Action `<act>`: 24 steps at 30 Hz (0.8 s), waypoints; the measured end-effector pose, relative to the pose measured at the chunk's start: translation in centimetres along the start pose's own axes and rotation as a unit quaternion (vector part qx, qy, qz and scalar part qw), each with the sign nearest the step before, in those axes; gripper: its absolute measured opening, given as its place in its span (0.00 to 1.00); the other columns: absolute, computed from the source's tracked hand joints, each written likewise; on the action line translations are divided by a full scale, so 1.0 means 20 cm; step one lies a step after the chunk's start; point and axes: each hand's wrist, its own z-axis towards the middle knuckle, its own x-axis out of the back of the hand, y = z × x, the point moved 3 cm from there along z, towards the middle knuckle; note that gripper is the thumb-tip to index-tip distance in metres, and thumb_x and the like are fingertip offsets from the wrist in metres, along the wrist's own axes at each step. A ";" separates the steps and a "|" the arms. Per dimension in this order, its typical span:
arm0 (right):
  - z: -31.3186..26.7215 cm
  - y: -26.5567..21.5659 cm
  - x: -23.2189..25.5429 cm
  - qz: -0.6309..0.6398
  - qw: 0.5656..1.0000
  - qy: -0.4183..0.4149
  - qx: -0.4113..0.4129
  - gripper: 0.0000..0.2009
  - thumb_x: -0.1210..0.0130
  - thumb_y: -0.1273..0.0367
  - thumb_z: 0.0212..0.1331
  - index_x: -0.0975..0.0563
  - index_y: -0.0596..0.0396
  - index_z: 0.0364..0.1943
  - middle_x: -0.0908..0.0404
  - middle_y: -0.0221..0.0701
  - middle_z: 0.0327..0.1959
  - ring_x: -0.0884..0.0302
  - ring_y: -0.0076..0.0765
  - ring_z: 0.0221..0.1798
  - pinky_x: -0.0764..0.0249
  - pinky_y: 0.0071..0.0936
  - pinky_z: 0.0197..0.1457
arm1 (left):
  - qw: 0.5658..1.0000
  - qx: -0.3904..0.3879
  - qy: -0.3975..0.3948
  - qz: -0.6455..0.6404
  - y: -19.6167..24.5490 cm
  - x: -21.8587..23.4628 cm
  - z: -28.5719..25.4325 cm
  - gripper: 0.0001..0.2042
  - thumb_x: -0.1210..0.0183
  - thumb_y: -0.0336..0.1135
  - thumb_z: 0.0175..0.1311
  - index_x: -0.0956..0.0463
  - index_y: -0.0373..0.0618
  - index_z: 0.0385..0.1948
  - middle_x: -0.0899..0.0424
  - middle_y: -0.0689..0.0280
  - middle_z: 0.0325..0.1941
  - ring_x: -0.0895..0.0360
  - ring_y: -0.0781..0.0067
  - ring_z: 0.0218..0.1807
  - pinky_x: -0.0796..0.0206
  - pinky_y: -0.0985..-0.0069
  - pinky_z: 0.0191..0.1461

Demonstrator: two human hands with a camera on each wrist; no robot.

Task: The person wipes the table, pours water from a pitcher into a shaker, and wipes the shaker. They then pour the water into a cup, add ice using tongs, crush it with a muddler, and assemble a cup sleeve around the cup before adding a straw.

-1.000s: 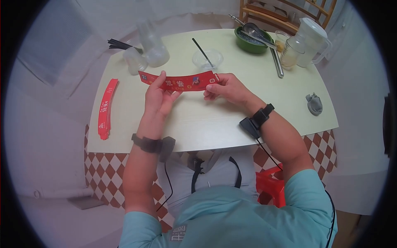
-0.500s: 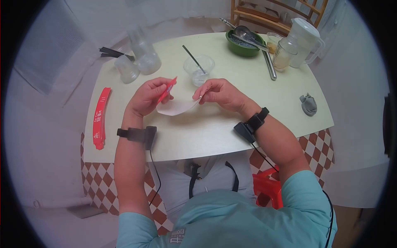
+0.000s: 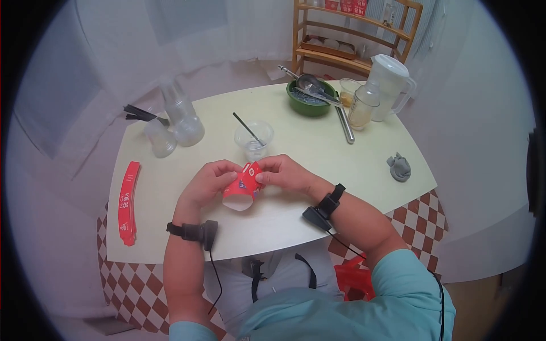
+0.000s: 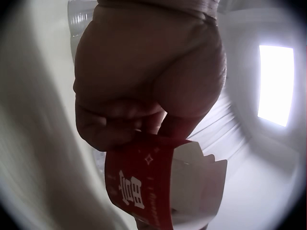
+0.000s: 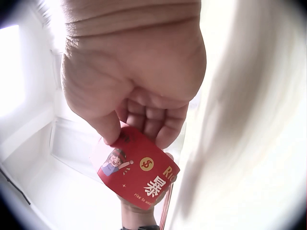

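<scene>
A red paper cup sleeve (image 3: 230, 194), printed with white characters, is bent round into a loop with its pale inner side showing. My left hand (image 3: 206, 183) pinches one end of it between thumb and fingers. The other end is pinched by my right hand (image 3: 288, 173), so the two ends meet and overlap between the hands. In the left wrist view the sleeve (image 4: 139, 184) curves below my fingers. The right wrist view shows a cartoon figure and a gold coin on the sleeve (image 5: 136, 167). Just beyond my hands stands a clear plastic cup (image 3: 243, 142) with a dark straw (image 3: 245, 126).
More red sleeves (image 3: 126, 207) lie stacked at the left. Clear cups (image 3: 187, 129) and black straws (image 3: 139, 113) are at the back left. A green bowl (image 3: 310, 108) with utensils, a measuring cup (image 3: 364, 108) and a lidded pitcher (image 3: 392, 85) stand back right; a grey cloth (image 3: 399, 167) lies right.
The sleeve has gone from a long strip stretched between both hands to a closed loop. My hands have come together, and the view has tilted up toward the shelf.
</scene>
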 end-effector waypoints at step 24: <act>0.00 0.00 0.00 -0.046 0.998 0.008 -0.046 0.15 0.46 0.66 0.72 0.22 0.56 0.57 0.17 0.23 0.40 0.26 0.15 0.37 0.29 0.18 0.38 | 0.992 -0.016 -0.067 -0.108 -0.08 -0.03 0.02 0.17 0.35 0.28 0.62 0.28 0.38 0.52 0.13 0.63 0.43 0.17 0.79 0.41 0.27 0.81 0.44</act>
